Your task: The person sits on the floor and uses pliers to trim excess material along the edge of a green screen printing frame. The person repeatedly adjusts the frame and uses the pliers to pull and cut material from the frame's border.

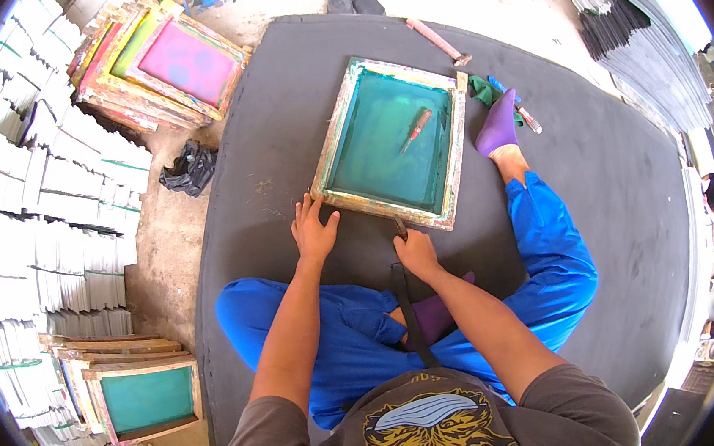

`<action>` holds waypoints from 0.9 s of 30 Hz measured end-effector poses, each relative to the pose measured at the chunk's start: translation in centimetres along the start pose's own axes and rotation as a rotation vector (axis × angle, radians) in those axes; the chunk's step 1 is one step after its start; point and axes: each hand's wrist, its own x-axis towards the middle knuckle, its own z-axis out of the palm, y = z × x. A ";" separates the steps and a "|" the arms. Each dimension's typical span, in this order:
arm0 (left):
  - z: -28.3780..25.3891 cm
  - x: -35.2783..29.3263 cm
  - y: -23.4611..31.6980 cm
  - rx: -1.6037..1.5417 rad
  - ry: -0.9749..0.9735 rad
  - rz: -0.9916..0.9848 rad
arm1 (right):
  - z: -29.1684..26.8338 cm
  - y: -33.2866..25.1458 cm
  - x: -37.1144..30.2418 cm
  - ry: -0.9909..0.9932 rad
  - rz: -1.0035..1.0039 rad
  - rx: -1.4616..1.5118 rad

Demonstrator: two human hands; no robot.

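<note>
A screen-printing frame [459, 163] with paint-smeared wooden sides and a teal mesh lies in front of me on the dark mat. My left hand [315, 231] rests by its near left corner, fingers spread, the fingertips touching the wood. In my right hand [417, 253] is a dark-handled tool [400, 227], its tip at the frame's near edge; the fist hides most of it, so its kind is unclear. A screwdriver [416, 130] with a reddish handle lies across the mesh.
A hammer [439, 41] lies beyond the frame. Right of it, by my purple-socked foot [499, 126], are a green cloth [484, 90] and another handled tool [529, 120]. Stacked frames [190, 63], a black plastic bag [189, 168] and bundled white sheets [42, 216] stand left of the mat.
</note>
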 end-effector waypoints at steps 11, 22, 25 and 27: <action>-0.7 -1.6 1.1 -0.599 -0.229 -0.122 | -1.2 -10.2 -1.4 -0.521 0.222 0.513; -3.2 -0.3 -2.2 -1.209 -0.126 -0.713 | 3.5 -13.7 2.0 -0.905 0.194 0.587; -3.7 0.6 -3.4 -1.222 0.096 -0.785 | 4.1 -13.8 2.2 -0.946 0.295 0.561; -3.8 1.4 -4.4 -1.180 0.196 -0.838 | 4.6 -13.2 2.1 -0.954 0.349 0.557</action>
